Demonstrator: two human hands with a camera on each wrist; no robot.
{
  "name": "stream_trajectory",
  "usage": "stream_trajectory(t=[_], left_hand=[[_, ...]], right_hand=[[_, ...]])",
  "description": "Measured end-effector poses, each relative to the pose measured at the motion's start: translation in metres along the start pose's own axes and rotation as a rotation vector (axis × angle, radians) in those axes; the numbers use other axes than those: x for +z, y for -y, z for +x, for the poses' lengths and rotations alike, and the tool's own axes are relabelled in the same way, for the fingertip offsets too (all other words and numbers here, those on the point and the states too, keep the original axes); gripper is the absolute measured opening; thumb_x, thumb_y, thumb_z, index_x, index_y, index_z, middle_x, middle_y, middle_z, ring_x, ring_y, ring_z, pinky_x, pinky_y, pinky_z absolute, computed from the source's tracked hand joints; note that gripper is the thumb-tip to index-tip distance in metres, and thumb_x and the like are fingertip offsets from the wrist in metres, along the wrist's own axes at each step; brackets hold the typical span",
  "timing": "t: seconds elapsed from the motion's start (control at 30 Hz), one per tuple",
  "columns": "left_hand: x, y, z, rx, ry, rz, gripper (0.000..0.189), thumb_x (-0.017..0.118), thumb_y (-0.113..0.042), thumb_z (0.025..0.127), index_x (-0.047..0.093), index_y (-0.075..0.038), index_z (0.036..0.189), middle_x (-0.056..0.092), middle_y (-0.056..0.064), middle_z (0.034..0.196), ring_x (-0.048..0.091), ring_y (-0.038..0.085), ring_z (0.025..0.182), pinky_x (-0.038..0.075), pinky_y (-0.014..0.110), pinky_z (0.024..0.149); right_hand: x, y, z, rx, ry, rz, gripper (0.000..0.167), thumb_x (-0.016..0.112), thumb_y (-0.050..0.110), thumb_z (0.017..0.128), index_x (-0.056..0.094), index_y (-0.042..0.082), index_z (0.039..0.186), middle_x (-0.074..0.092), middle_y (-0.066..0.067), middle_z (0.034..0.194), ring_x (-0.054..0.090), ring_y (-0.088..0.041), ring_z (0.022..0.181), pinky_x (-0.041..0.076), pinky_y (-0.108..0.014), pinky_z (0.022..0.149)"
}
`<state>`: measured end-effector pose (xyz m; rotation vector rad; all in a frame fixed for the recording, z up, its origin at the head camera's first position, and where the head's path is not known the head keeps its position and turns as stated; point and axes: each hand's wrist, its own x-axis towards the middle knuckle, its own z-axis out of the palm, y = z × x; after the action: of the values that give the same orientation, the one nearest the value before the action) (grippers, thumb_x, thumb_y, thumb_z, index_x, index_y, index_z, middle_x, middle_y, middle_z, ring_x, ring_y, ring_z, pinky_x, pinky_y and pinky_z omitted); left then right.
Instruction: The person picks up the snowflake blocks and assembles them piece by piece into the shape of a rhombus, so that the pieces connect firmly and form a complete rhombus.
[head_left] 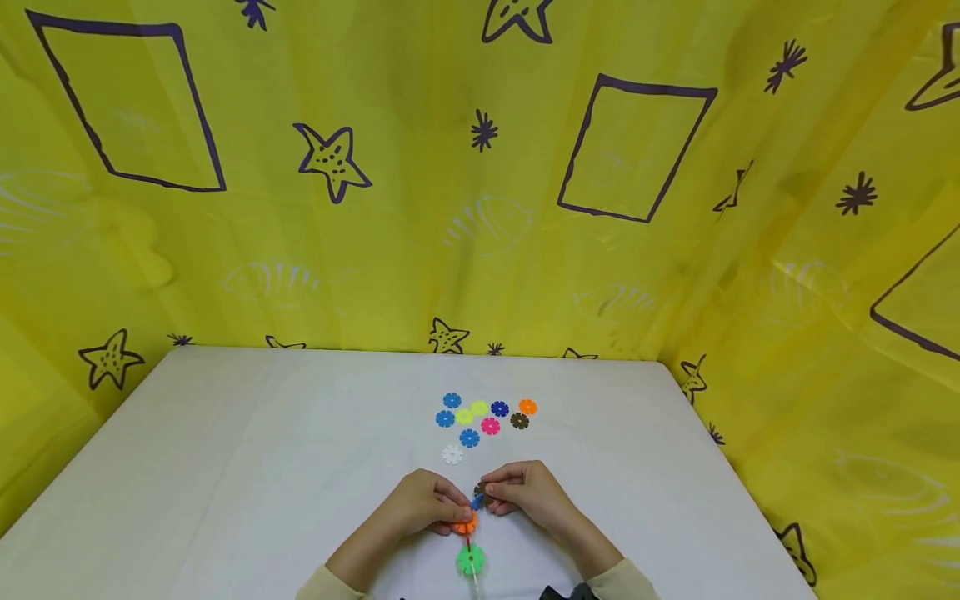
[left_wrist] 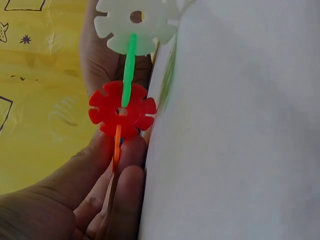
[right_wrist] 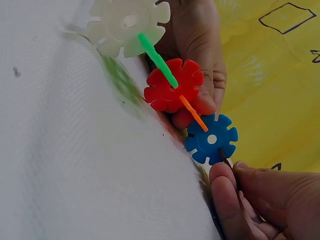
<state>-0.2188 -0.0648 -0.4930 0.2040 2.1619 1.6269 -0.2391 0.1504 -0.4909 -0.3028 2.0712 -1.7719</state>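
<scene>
A chain of flat notched discs lies before me. My left hand (head_left: 426, 503) pinches the orange disc (head_left: 467, 525). Between thumb and fingers, my right hand (head_left: 531, 495) holds a brown disc (head_left: 482, 490), whose edge meets a notch of the blue disc (right_wrist: 212, 139) in the right wrist view. That blue disc joins the orange one, which is slotted into a red disc (right_wrist: 174, 102). Beyond the red disc come a green disc (head_left: 471, 560) and a whitish disc (right_wrist: 107, 22). In the left wrist view the blue disc is almost wholly hidden behind the red disc (left_wrist: 107, 111).
Further back on the white tabletop (head_left: 300, 450) lie loose discs: several blue (head_left: 469, 438), two yellow, a dark blue (head_left: 500, 408), a pink (head_left: 491, 426), an orange (head_left: 528, 407), a brown (head_left: 519, 421) and a white (head_left: 452, 454). Yellow patterned cloth (head_left: 405, 250) surrounds the table.
</scene>
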Motion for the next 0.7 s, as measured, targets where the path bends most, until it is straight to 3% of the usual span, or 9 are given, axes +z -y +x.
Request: stream_trajectory(t=[0.2,0.37,0.53,0.7], left_hand=[[-0.012,-0.001,0.0,0.002,0.075,0.01,0.019,0.077,-0.017,0.085,0.076,-0.001,0.096,0.074,0.006,0.081,0.065,0.008,0.064,0.059,0.026,0.061],[-0.018,0.001,0.002,0.003,0.042,-0.01,0.021,0.074,-0.016,0.089,0.075,0.002,0.1,0.074,0.007,0.081,0.065,0.008,0.063,0.06,0.027,0.061],[-0.019,0.003,0.004,0.009,0.036,-0.071,0.024,0.072,-0.016,0.09,0.073,0.005,0.103,0.074,0.011,0.082,0.067,0.009,0.064,0.06,0.027,0.062],[-0.018,0.002,0.004,0.027,0.042,-0.075,0.024,0.072,-0.015,0.09,0.073,0.006,0.103,0.074,0.012,0.081,0.068,0.01,0.064,0.061,0.028,0.062]], right_hand=[[-0.002,0.001,-0.001,0.007,0.024,0.018,0.032,0.068,0.009,0.092,0.065,-0.013,0.115,0.073,-0.02,0.103,0.07,-0.01,0.071,0.06,-0.023,0.068],[0.001,0.0,0.0,0.026,0.028,0.033,0.033,0.07,0.009,0.091,0.065,-0.011,0.117,0.073,-0.019,0.104,0.071,-0.014,0.076,0.06,-0.025,0.071],[0.01,0.0,-0.001,0.027,0.04,0.053,0.029,0.071,0.006,0.088,0.065,-0.011,0.111,0.074,-0.016,0.094,0.072,-0.015,0.074,0.06,-0.026,0.07],[0.018,-0.001,-0.002,0.008,0.048,0.068,0.025,0.071,0.002,0.087,0.065,-0.012,0.107,0.074,-0.013,0.086,0.07,-0.012,0.07,0.06,-0.025,0.068]])
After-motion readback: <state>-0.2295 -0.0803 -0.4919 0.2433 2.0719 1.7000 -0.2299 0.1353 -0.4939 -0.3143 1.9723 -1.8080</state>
